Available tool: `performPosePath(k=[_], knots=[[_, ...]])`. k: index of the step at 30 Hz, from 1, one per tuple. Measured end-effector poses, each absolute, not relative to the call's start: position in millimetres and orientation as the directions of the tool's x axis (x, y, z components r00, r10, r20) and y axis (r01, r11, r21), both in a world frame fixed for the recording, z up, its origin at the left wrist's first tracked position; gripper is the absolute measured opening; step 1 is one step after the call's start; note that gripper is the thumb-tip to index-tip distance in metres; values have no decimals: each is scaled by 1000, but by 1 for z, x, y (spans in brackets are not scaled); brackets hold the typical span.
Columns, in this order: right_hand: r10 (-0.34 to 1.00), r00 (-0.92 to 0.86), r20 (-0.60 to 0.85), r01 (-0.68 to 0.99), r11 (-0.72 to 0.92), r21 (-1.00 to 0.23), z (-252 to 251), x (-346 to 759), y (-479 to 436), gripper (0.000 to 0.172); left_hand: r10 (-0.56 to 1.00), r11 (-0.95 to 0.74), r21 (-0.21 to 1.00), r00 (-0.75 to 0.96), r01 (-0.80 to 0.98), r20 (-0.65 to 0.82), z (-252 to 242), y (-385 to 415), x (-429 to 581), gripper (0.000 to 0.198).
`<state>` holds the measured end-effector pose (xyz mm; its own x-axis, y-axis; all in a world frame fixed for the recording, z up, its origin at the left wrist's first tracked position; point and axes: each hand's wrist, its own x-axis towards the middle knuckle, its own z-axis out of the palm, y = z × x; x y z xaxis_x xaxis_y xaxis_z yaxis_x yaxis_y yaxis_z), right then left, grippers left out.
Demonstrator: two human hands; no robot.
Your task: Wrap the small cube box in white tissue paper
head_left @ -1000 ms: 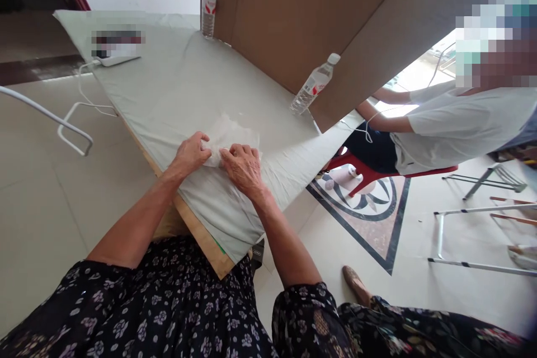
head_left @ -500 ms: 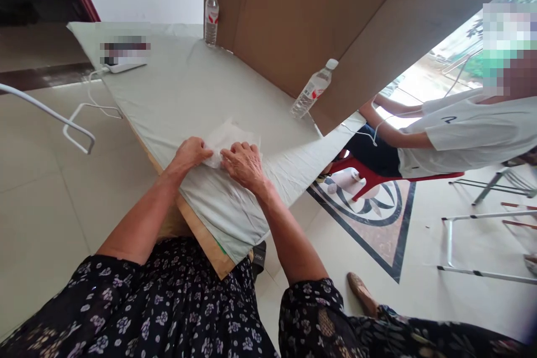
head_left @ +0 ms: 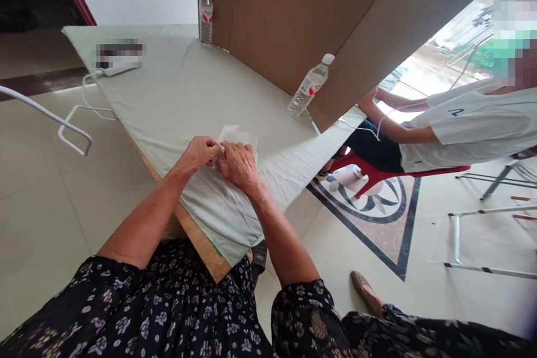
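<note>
A thin, whitish, see-through sheet (head_left: pixel 235 134), tissue or plastic film, lies crumpled on the cloth-covered table (head_left: pixel 168 100) near its front corner. My left hand (head_left: pixel 202 152) pinches its near left edge, with thumb and fingers pressed together. Close against it, my right hand (head_left: pixel 239 163) has its fingers curled on the same sheet, back of the hand upward. The fingertips of both hands almost meet. Part of the sheet is hidden under my right hand.
One water bottle (head_left: pixel 308 86) leans near a tall cardboard panel (head_left: pixel 285 17); another bottle (head_left: pixel 206 17) stands farther back. A white power strip (head_left: pixel 121 66) with a cable lies at the left edge. Across the panel, a person in a white shirt (head_left: pixel 465 128) sits on a red stool (head_left: pixel 369 173).
My left hand has moved right, up against my right hand, and the sheet between them is gathered closer. The whole view has shifted slightly.
</note>
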<state>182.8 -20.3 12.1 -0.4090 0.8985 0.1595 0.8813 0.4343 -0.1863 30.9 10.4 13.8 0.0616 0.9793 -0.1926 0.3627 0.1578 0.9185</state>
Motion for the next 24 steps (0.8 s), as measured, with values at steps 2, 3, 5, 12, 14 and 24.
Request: performPosePath(k=[2, 3, 5, 12, 14, 24], knots=[[900, -403, 168, 875, 433, -219, 12, 184, -22, 37, 965, 168, 933, 141, 320, -222, 15, 10, 27, 20], [901, -397, 173, 871, 429, -239, 13, 185, -23, 39, 955, 165, 937, 186, 308, -230, 16, 10, 25, 23], [903, -391, 177, 855, 428, -292, 13, 187, -26, 42, 941, 107, 935, 270, 337, -205, 15, 10, 21, 28], [921, -24, 390, 798, 252, -548, -2, 228, -46, 34, 936, -341, 652, 312, 678, 165, -4, 6, 31, 31], [946, 158, 282, 746, 73, -662, -10, 247, -51, 37, 919, -393, 608, 308, 690, 245, -12, 4, 34, 28], [964, 266, 3, 583, -159, -797, -33, 248, -22, 82, 888, -458, 498, 365, 736, 278, -22, -1, 39, 20]])
